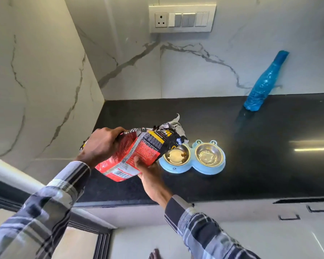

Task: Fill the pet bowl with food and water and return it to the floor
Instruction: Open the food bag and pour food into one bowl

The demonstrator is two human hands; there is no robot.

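A light blue double pet bowl (pixel 178 170) with two steel cups sits on the black counter (pixel 251 174). The left cup (pixel 175 156) holds a few kibble pieces; the right cup (pixel 208 155) looks to have clear water in it. A red and black pet food bag (pixel 138 154) is tilted with its torn mouth over the left cup. My left hand (pixel 101 144) grips the bag's upper back end. My right hand (pixel 148 171) supports the bag from underneath.
A blue water bottle (pixel 264 83) stands at the back right against the marble wall. A switch panel with a socket (pixel 181 18) is on the wall above. White cabinet fronts (pixel 232 221) are below the counter edge, and a bare foot (pixel 154 254) shows on the floor.
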